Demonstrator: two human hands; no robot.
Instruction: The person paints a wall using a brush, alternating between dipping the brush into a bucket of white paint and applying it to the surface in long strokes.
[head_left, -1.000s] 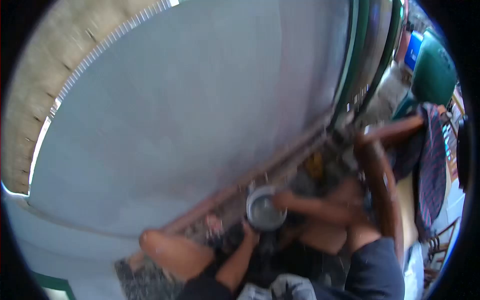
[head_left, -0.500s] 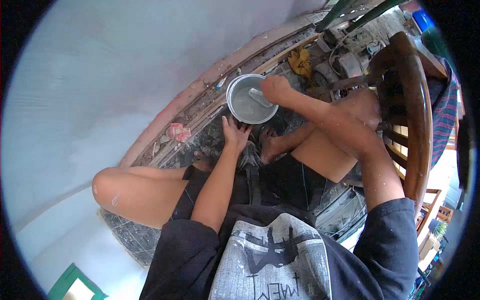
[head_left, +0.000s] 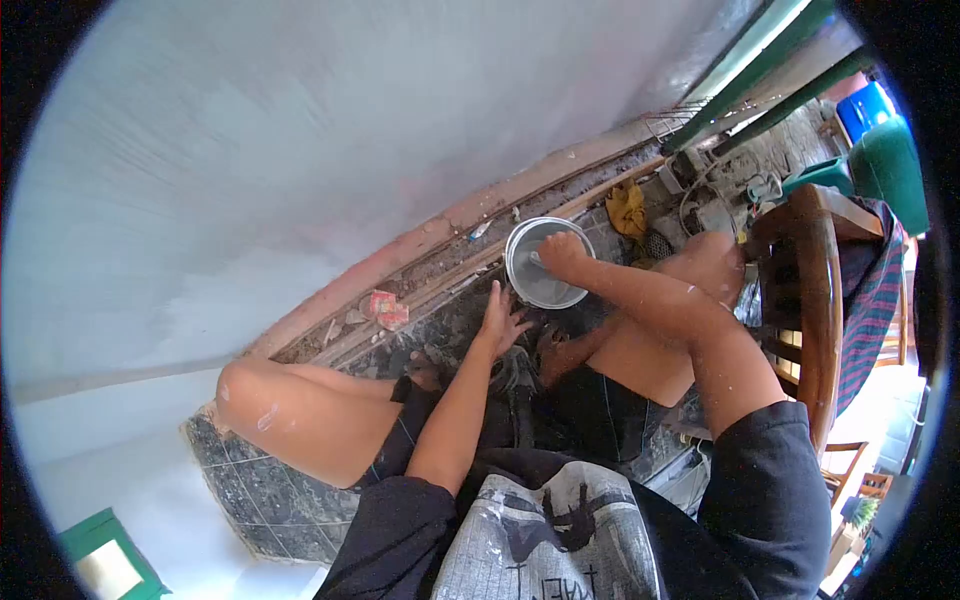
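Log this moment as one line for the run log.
right hand: in metal bowl, gripping tool | left hand: open, beside bowl on floor | person: seated by wall

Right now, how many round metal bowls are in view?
1. The round grey metal bowl sits on the floor by the base of the wall, under the right hand. Others may be hidden behind the legs.

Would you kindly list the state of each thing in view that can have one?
Metal pot: upright, uncovered, pale grey mix inside.
Tool in the pot: in the mix, held.
Right hand: closed in a grip on the tool, over the pot.
Left hand: open, fingers spread, flat on the floor beside the pot.
Yellow cloth: crumpled on the floor.
Wooden chair: upright, cloth draped over it.
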